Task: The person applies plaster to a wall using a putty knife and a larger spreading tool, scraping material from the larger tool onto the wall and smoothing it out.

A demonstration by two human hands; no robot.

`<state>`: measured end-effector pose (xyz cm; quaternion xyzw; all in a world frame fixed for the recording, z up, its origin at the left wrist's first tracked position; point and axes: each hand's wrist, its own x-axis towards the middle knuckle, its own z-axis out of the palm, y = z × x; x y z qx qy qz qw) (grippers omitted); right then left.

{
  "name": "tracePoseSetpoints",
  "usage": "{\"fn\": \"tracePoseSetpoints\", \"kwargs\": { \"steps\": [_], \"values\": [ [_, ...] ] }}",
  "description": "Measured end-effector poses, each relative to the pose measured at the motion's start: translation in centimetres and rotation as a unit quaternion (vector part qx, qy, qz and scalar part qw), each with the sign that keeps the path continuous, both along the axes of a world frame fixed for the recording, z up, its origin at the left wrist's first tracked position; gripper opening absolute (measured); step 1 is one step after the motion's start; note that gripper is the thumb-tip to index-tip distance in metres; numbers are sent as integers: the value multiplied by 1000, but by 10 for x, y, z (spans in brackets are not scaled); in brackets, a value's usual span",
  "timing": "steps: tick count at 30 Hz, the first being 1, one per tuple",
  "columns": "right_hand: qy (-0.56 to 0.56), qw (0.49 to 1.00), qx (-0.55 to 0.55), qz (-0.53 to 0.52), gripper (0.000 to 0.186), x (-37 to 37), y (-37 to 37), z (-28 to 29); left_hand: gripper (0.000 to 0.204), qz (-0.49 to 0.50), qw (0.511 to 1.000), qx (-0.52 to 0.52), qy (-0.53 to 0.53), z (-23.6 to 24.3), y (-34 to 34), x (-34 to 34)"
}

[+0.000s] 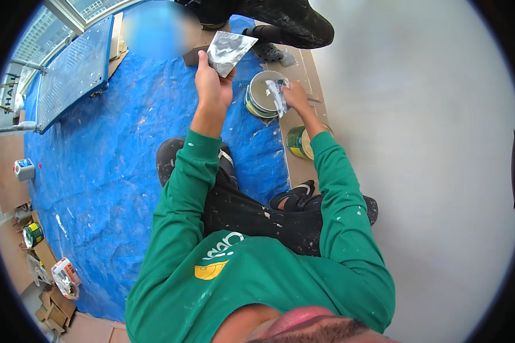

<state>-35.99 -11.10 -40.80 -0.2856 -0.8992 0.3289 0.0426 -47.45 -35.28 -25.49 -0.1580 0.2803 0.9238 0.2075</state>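
My left hand (pixel 214 90) is closed under a square metal plaster hawk (pixel 230 52), held tilted, its face smeared grey and white. In my right hand (pixel 296 96) is a broad putty knife (pixel 278 98) coated with white compound. Its blade hangs over the right rim of an open bucket (pixel 254 108) with a green and yellow label; whether it touches the rim I cannot tell. Pale residue coats the bucket's inside. A second, similar bucket (pixel 296 141) sits below my right forearm, on a brown board strip (pixel 292 166).
Blue sheeting (pixel 114 188) covers the floor. A white wall (pixel 429 171) borders the right side. Ahead is another person's bent black-trousered leg (pixel 292 26). A blue work platform (pixel 80 74) stands far left; a white jug (pixel 24 170), a can (pixel 33 235) and a bag (pixel 66 278) line the left edge.
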Motion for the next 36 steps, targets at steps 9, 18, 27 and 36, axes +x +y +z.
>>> {"fn": "tracePoseSetpoints", "kwargs": {
  "steps": [9,18,27,36],
  "values": [
    [-6,996,-59,-68,38,1,3,-3,37,-17,998,22,-51,-1,-3,-6],
    [116,888,-413,-166,26,26,26,66,40,-55,997,-29,44,19,4,4],
    [150,784,-592,-111,31,65,25,204,50,-221,952,-151,149,-39,56,22],
    [312,758,-493,-291,14,68,21,163,50,-333,930,52,148,8,60,57]
  ]
}}
